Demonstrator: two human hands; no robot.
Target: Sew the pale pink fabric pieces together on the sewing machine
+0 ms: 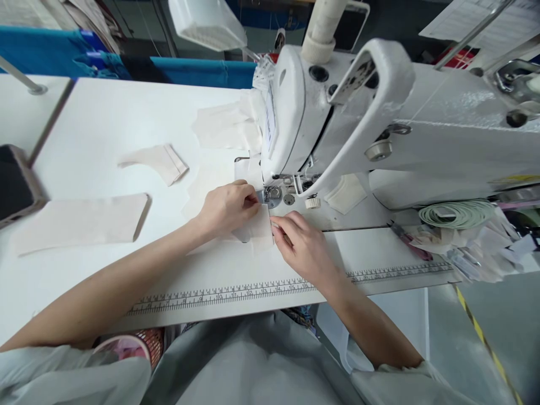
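A pale fabric piece (258, 229) lies flat just in front of the needle area of a white sewing machine (291, 107). My left hand (230, 208) pinches the fabric's upper part, its fingertips just left of the presser foot (273, 194). At the fabric's right edge, my right hand (301, 244) is closed, thumb and index finger pinching that edge. More pale cloth lies under and behind my left hand. A curved cut piece (158, 162) and a long folded piece (84, 222) rest on the white table (126, 124) to the left.
A dark phone-like object (17, 183) sits at the far left. A ruler strip (248, 292) runs along the table's front edge. Right of the machine bed are a coiled green cord (455, 214), snips (411, 242) and fabric scraps (485, 253). A pink basket (154, 344) is below.
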